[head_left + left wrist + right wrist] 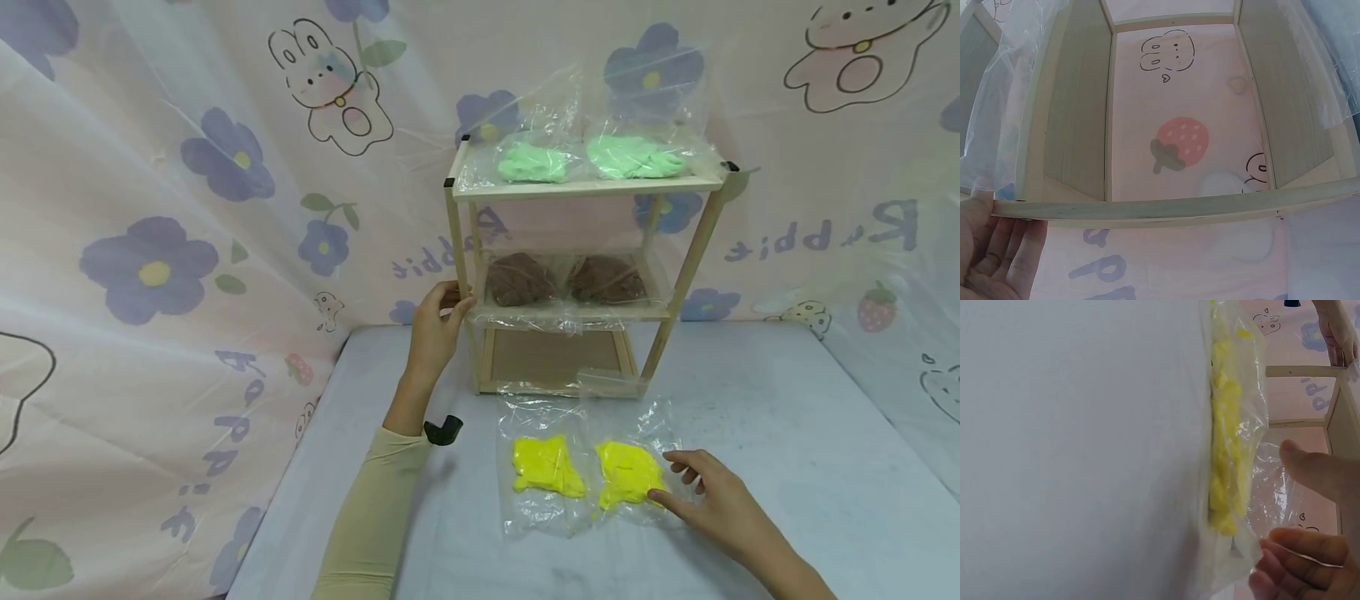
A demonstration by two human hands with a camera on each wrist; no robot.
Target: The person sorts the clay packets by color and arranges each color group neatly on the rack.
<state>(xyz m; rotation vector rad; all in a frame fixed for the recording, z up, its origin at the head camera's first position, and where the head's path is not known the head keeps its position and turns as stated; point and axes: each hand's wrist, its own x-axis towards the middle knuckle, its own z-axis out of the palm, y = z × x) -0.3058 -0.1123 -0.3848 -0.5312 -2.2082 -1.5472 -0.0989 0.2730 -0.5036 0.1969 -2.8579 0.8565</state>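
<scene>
A small three-tier wooden shelf (pixel 592 191) stands at the back of the table. My left hand (pixel 435 329) grips its left front post (pixel 1166 212) near the middle tier, fingers behind and thumb in front. Two clear zip bags lie flat before the shelf, each with a yellow clay-like lump: the left yellow bag (pixel 546 467) and the right yellow bag (pixel 632 473), side by side. My right hand (pixel 720 500) is at the right bag's right edge, thumb and fingers apart and loosely bent. In the right wrist view, the fingertips (pixel 1275 547) are right by the plastic.
Bagged green lumps (pixel 636 158) sit on the top tier, and two bagged brown lumps (pixel 521 281) on the middle one. Plastic hangs over that tier's front edge. The bottom tier (pixel 555 362) is at table level. A printed curtain (pixel 247 333) rises behind the white table (pixel 787 433).
</scene>
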